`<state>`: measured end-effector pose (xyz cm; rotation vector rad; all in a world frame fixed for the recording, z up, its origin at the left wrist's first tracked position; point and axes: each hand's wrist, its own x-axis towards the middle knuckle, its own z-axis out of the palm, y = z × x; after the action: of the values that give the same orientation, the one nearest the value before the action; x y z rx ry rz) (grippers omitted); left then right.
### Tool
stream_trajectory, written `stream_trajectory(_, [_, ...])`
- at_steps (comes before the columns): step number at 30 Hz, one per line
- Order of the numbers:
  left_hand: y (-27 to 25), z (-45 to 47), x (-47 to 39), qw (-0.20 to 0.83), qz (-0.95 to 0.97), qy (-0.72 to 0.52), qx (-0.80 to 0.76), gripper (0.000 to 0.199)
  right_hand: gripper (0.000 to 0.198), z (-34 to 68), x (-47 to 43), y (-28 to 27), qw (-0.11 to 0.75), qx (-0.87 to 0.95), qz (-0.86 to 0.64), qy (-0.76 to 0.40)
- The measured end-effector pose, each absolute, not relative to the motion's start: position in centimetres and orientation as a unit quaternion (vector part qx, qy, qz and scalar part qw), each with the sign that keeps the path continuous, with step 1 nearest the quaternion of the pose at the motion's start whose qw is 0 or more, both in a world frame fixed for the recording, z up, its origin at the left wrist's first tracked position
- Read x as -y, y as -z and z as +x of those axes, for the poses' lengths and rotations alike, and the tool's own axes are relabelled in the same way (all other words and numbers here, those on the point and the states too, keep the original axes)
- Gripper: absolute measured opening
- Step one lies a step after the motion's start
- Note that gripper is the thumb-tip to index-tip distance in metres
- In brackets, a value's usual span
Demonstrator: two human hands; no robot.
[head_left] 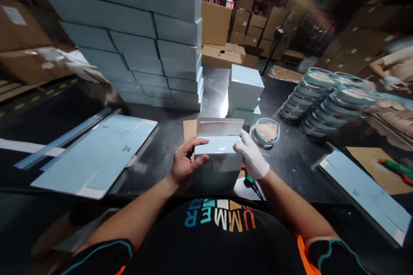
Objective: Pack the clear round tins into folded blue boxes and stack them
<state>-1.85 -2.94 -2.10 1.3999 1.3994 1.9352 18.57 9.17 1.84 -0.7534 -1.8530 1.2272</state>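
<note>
A light blue carton (214, 174) stands upright in front of my body, with a raised flap (220, 126) along its far side. My bare left hand (187, 161) grips its left side, thumb and index finger reaching over the top edge. On the opposite side, my right hand (253, 157), in a white glove, has its fingers bent against the top right corner. Just beyond the glove sits a clear-lidded round container (266, 132) with something beige inside. A green-handled tool (249, 180) lies partly hidden beneath my right wrist.
Stacked blue boxes (135, 56) form a wall at the back left. Smaller boxes (247, 76) stand behind the carton. Flat blue cardboard sheets (97, 154) lie left, more flat cartons (364, 193) right. Piled clear containers (338, 107) rise at right, near another person's gloved hand (392, 83).
</note>
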Motion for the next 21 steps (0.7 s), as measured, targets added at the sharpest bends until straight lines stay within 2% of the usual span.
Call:
stream_trajectory(2, [2.5,-2.1,2.8,0.187,0.517,-0.671,-0.498,0.063,0.034,17.4,-8.6,-2.4,0.361,0.729,-0.293,-0.502])
stream_trajectory(4, [3.1,-2.4,2.7,0.177,0.535,-0.656,-0.503,0.064,0.028,17.4,-8.7,-2.2,0.365,0.722,-0.302,-0.504])
stream_trajectory(10, [4.1,-2.8,1.7,0.129,0.49,-0.727,-0.463,0.065,0.058,19.8,-10.3,0.1,0.387,0.774,-0.231,-0.444])
stream_trajectory(12, [3.7,-3.4,1.4,0.148,0.516,-0.72,-0.439,0.062,0.049,20.4,-10.3,0.7,0.4,0.795,-0.2,-0.409])
stream_trajectory(15, [2.4,-4.4,1.4,0.174,0.618,-0.639,-0.424,0.053,0.027,21.0,-9.8,0.9,0.383,0.826,-0.141,-0.388])
stream_trajectory(18, [1.4,-4.9,1.7,0.187,0.665,-0.582,-0.429,0.054,0.033,21.1,-9.3,0.3,0.351,0.846,-0.107,-0.388])
stream_trajectory(21, [1.4,-4.8,1.9,0.181,0.657,-0.589,-0.436,0.054,0.033,20.8,-9.3,0.0,0.351,0.844,-0.097,-0.393])
